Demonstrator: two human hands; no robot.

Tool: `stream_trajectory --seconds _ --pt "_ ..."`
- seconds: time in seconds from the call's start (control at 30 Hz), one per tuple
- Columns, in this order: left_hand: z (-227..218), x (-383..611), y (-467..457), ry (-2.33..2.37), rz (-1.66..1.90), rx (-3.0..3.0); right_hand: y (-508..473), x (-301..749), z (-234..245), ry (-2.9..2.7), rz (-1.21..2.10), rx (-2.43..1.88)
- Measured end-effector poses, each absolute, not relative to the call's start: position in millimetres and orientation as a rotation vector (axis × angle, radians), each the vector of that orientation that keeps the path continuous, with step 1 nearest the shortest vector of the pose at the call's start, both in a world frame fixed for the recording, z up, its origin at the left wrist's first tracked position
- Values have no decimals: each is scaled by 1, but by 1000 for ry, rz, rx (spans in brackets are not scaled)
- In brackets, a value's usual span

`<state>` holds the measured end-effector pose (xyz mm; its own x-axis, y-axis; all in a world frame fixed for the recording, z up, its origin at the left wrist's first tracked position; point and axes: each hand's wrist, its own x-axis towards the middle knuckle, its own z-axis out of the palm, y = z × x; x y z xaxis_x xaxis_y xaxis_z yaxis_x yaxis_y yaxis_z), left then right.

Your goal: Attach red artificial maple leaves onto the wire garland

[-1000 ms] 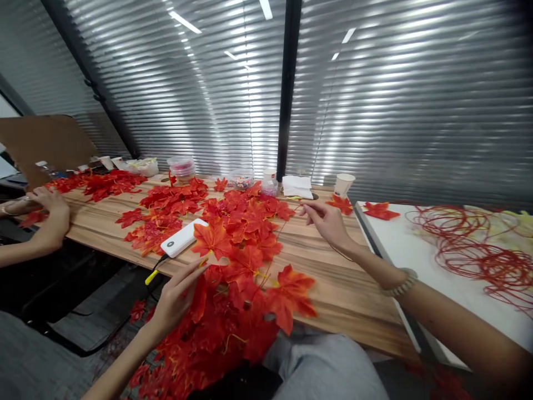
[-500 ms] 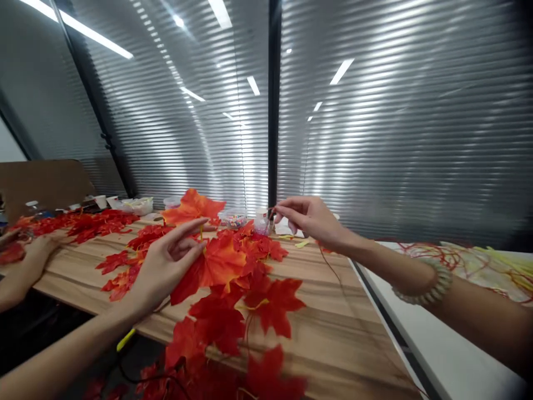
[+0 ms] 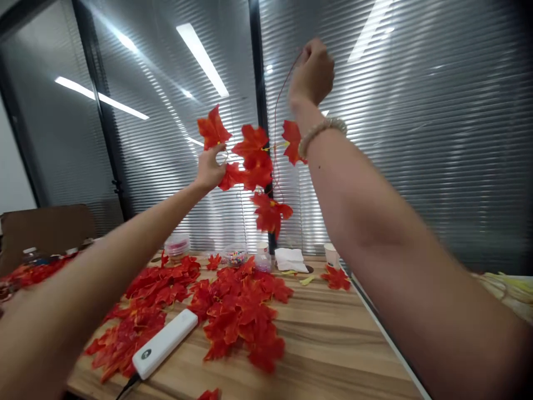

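Both my arms are raised in front of the window blinds. My right hand (image 3: 311, 71) is highest, closed on the upper end of a thin red string (image 3: 276, 119) that hangs down from it. A garland of red maple leaves (image 3: 255, 161) dangles on that string. My left hand (image 3: 210, 169) pinches one red leaf (image 3: 212, 129) at the garland's left end. A beaded bracelet (image 3: 320, 131) circles my right wrist. Below, a pile of loose red maple leaves (image 3: 233, 308) covers the wooden table (image 3: 333, 344).
A white power bank (image 3: 164, 343) with a cable lies on the table's near left. A paper cup (image 3: 331, 255), folded tissue (image 3: 290, 259), small bead containers (image 3: 235, 256) and a plastic tub (image 3: 177, 245) line the far edge. Cardboard (image 3: 45, 225) stands at the left.
Both hands have risen from table height to well above it, lifting the leaf garland clear of the pile. The view has tilted upward with them.
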<state>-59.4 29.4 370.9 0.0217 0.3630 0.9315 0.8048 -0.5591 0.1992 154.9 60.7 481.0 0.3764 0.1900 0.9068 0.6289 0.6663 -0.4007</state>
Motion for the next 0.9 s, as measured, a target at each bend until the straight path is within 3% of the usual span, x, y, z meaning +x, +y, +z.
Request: stream_trajectory --seconds 0.13,0.27,0.43,0.53,0.67,0.9 --pt "354 -67 44 -1084 -2040 -1867 68 139 422 -1303 -530 -793" --pt "272 -65 35 -1093 -2593 -1908 60 123 305 -1418 -358 -611" --pt "160 -38 -13 -1529 -2509 -2137 -6 142 195 -1642 158 -442" --pt "131 -32 -40 -1602 -2622 -2064 -35 161 176 -1589 284 -525" --pt "125 -48 -54 -1734 -2705 -1878 -39 176 177 -1531 327 -592" --pt "118 -72 -72 -1809 -2557 -2010 -46 174 165 -1501 481 -582"
